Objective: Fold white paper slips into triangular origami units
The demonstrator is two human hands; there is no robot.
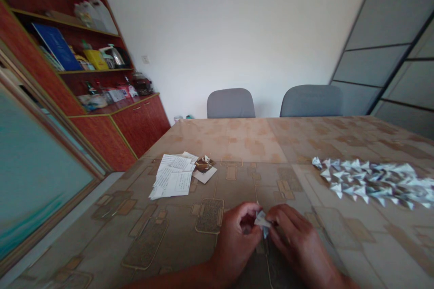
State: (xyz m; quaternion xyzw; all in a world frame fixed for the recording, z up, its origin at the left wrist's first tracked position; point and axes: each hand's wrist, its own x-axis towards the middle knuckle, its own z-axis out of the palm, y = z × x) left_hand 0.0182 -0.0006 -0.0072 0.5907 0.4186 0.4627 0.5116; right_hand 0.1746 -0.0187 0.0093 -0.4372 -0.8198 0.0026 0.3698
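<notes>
Between my two hands, low over the near part of the table, is a small piece of folded paper (262, 220). My left hand (237, 239) pinches its left side between thumb and forefinger. On the other side, my right hand (296, 235) grips the paper with curled fingers that partly cover it. To the far left of my hands lies a loose stack of paper slips (174, 180) with printed lines. Off to the right, rows of folded paper pieces (369, 180) with pointed tips are grouped together.
A patterned cloth covers the table (135, 216). Touching the slips is a small brown-and-white picture card (205, 164). Two grey chairs (231, 103) stand at the far edge. A red-brown shelf unit (125, 126) with bottles, a kettle and folders is at left.
</notes>
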